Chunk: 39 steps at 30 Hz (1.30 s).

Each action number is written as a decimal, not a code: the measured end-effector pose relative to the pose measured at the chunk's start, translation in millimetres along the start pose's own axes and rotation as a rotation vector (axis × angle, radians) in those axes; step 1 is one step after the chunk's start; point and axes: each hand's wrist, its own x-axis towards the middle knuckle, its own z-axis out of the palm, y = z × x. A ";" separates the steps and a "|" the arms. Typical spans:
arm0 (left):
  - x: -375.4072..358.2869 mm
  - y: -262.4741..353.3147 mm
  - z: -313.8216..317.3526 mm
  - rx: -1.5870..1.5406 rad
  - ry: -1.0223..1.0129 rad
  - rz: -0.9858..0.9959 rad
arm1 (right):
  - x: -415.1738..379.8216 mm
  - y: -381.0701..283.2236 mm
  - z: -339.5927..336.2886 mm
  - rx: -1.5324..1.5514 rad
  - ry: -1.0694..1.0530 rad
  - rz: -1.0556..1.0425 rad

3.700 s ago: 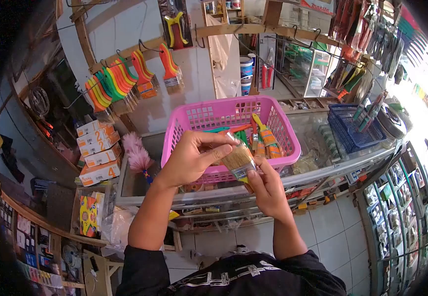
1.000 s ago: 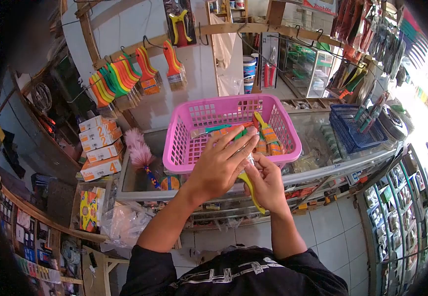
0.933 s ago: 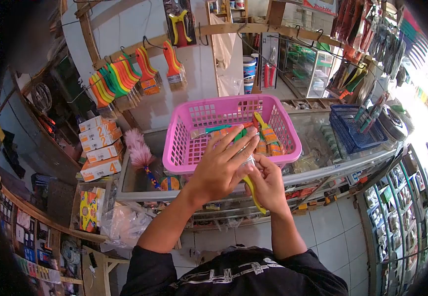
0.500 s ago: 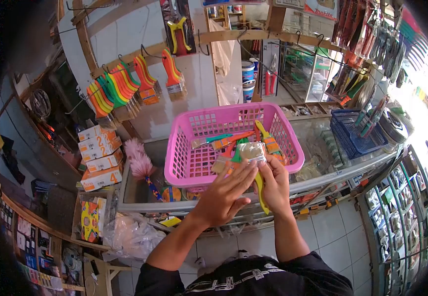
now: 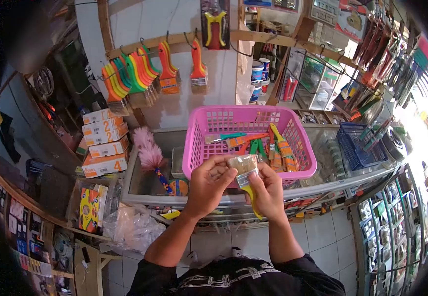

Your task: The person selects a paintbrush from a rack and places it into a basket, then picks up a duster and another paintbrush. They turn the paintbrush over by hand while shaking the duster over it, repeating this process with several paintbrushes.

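Note:
A paintbrush (image 5: 244, 172) with a yellow handle and pale bristles is held between my hands, bristles up, in front of the pink basket (image 5: 194, 150). Shiny clear plastic seems to cover its bristle end. My right hand (image 5: 269, 191) closes around the metal band and upper handle, thumb on top. With thumb and bent fingers, my left hand (image 5: 210, 185) pinches the left edge of the bristle end. Inside the basket lie several paintbrushes, among them a yellow-handled one (image 5: 282, 140) and a teal-handled one (image 5: 232, 135).
The basket stands on a glass counter (image 5: 167, 198). A pink feather duster (image 5: 149, 153) and a blue basket (image 5: 357, 148) flank it. Colourful paintbrushes (image 5: 134, 71) hang from a wooden rail behind. Stacked boxes (image 5: 104, 143) and a plastic bag (image 5: 130, 222) are at the left.
My left hand went from lying flat with extended fingers beside the bristles to pinching their edge. My right hand still holds the paintbrush, now lower. The view has shifted left.

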 end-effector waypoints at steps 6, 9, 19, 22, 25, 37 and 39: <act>-20.0 11.9 -31.2 0.039 0.093 0.046 | 2.0 5.5 35.1 -0.061 -0.057 0.032; -31.2 14.0 -50.6 -0.002 0.158 0.090 | 4.6 9.2 52.4 -0.192 -0.111 0.031; -64.6 30.8 -128.7 0.056 0.441 0.109 | 15.1 35.4 136.6 -0.519 -0.203 -0.096; -77.7 26.3 -157.9 0.053 0.456 0.016 | 17.4 37.5 164.9 -0.577 -0.184 -0.136; -93.0 19.8 -183.7 0.019 0.445 -0.106 | 26.4 55.6 182.8 -0.554 -0.288 -0.249; -142.1 6.2 -228.8 -0.405 0.482 -0.053 | 40.5 117.5 228.3 -0.690 -0.688 -0.368; -146.3 1.1 -230.0 -0.434 0.511 -0.006 | 43.3 129.9 230.7 -0.632 -0.601 -0.437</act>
